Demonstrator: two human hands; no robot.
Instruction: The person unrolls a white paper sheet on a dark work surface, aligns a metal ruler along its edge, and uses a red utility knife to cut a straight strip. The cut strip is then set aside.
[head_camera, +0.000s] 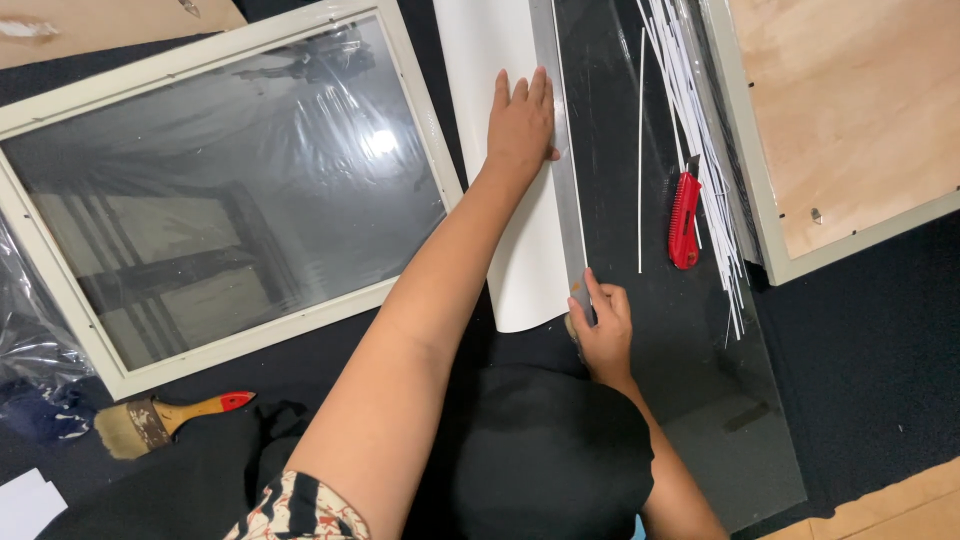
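Observation:
My left hand (520, 122) presses flat on a long metal ruler (558, 150) that lies along the right edge of a white sheet (490, 60). My right hand (600, 330) pinches the near end of the ruler at the sheet's lower corner; whether it holds a small tool I cannot tell. Both rest on a dark cutting mat (640, 320). A red utility knife (684, 220) lies on the mat to the right, apart from both hands.
Several thin white strips (700, 130) lie beside the knife. A framed glass pane (220, 190) wrapped in plastic is at left, a frame with a wooden back (840, 120) at right. A paintbrush (160, 418) lies at lower left on black cloth.

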